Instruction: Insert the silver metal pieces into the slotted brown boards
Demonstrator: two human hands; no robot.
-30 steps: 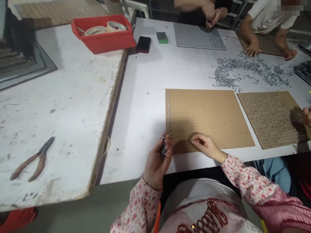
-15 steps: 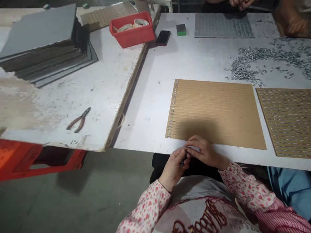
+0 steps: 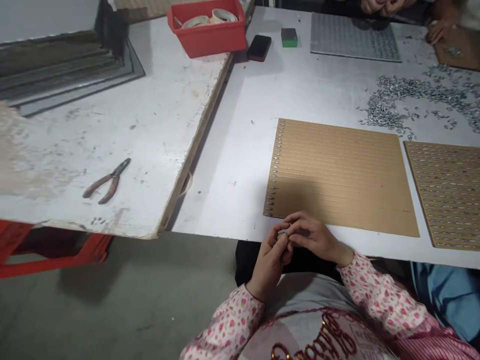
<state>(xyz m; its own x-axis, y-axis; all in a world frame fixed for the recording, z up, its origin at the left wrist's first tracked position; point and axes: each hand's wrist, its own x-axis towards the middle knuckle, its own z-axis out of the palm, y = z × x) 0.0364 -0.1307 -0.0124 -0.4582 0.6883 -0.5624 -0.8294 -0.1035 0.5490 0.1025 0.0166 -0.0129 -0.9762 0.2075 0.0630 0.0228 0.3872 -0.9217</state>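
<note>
Both hands meet just off the table's front edge, below a brown ridged board (image 3: 345, 175) with a column of small silver pieces along its left side. My left hand (image 3: 272, 257) is closed around small metallic pieces, barely visible between the fingers. The fingertips of my right hand (image 3: 313, 237) are pinched together against the left thumb and forefinger; what they grip is too small to name. A second brown board (image 3: 450, 195), covered in rows of silver pieces, lies to the right. Beyond the boards is a loose pile of silver pieces (image 3: 390, 110).
Pliers (image 3: 108, 182) and a stack of grey boards (image 3: 56, 70) lie on the left table. A red bin (image 3: 210, 37) holds tape rolls, beside a phone (image 3: 259, 47) and a green-edged block (image 3: 289, 38). Another person's hands (image 3: 442, 30) are at the far right.
The view has shifted, moving the left table's things up and leftward. My left fingers have lifted and curled nearer the right fingertips. At the far right, the other person's hand has moved.
</note>
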